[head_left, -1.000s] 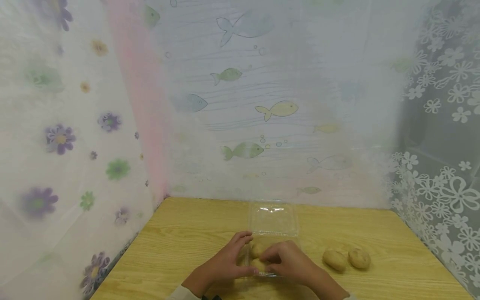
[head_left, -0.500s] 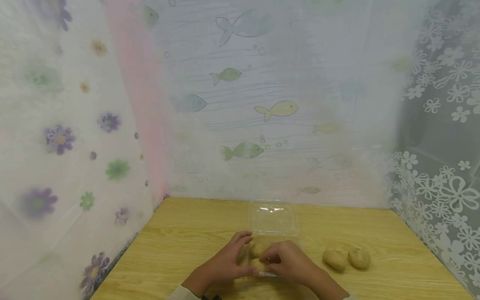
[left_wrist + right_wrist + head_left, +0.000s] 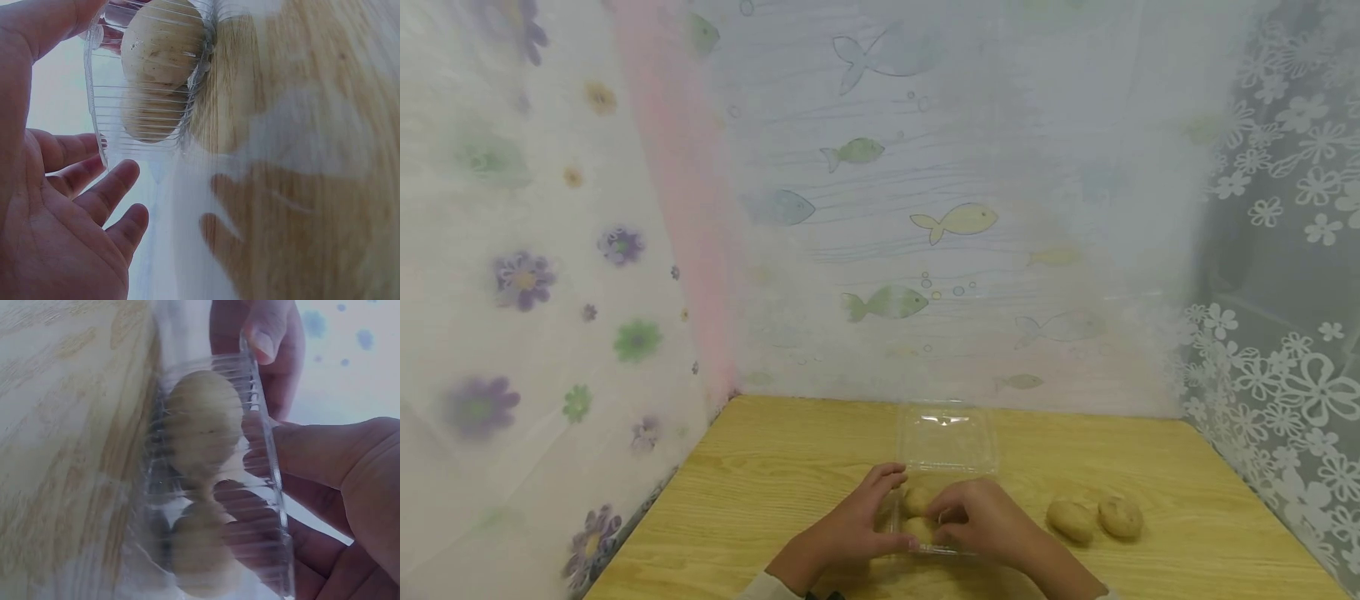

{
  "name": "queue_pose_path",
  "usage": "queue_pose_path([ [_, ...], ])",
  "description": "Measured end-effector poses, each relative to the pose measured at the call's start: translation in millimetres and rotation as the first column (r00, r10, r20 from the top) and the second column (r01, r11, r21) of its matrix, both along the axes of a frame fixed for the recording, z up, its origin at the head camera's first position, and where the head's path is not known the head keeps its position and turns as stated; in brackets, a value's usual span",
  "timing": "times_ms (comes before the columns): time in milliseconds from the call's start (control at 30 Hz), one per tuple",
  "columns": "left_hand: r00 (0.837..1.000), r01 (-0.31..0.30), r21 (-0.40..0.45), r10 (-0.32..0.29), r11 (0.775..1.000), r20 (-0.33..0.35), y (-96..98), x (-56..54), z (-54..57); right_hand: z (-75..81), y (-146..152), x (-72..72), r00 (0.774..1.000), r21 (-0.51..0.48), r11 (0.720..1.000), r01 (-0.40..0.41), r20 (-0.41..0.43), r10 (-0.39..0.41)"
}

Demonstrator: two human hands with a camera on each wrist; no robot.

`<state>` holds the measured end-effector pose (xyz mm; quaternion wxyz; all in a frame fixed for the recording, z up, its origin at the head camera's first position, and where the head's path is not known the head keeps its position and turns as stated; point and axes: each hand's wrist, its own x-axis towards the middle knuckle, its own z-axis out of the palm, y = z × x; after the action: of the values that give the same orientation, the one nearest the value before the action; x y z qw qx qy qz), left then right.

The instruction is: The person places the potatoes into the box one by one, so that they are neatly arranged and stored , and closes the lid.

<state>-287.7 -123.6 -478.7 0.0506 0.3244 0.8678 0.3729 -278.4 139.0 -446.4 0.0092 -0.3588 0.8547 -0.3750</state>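
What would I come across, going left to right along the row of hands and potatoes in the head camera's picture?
Left hand → two potatoes in a clear container → right hand → longer loose potato → rounder loose potato.

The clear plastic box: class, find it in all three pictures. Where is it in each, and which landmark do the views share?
Head: the clear plastic box is in the lower part, slightly right of centre.
Left wrist: upper left.
Right wrist: centre, reaching the bottom edge.
Shared landmark: the wooden tabletop, right of the box in left wrist, left of it in right wrist.
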Motion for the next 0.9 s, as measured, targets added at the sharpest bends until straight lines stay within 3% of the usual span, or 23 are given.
queue_pose_path([
  [233,1.000,-0.004,-0.002,0.004,1.000,-0.004,0.5,-0.5,-2.4,3.7,15.1,2.5,0.997,0.003,0.999,0.032,-0.071,-0.032],
  [600,1.000,-0.006,-0.004,0.006,1.000,-0.006,0.3,0.8,0.9,14.3,51.6,10.0,0.972,0.010,0.989,0.145,-0.187,-0.141],
  [900,1.000,0.007,-0.002,-0.007,1.000,-0.002,-0.5,1.0,0.8,15.8,82.2,7.4,0.930,0.048,0.954,0.297,-0.240,-0.277],
])
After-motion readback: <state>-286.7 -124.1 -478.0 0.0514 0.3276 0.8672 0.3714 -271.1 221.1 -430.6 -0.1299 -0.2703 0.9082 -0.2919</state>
